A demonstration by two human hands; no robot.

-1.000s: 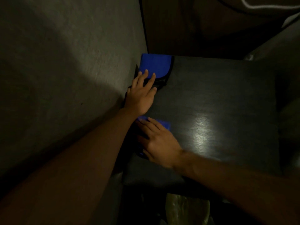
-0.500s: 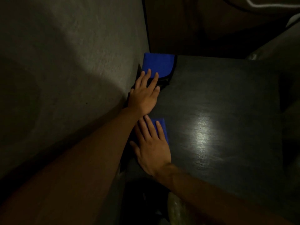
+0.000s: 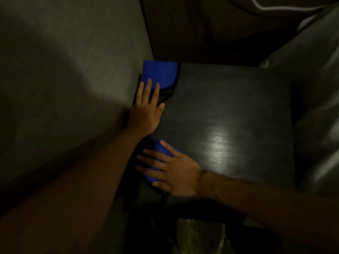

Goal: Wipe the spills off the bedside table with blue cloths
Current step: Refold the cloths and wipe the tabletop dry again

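Observation:
The dark bedside table fills the middle of the dim view. One folded blue cloth with a black edge lies in its far left corner. My left hand rests flat on the near end of that cloth, fingers pointing away from me. A second blue cloth lies near the table's front left, mostly hidden under my right hand. That hand presses down flat with fingers spread, pointing left. No spill is visible in this light.
A grey wall runs close along the table's left side. Dark padded furniture borders the right edge. A pale round object sits on the floor below the table's front edge. A glare patch shines on the tabletop.
My right hand has turned from pointing forward to pointing left and slid with its cloth toward the front edge. My left hand has stayed on the far cloth.

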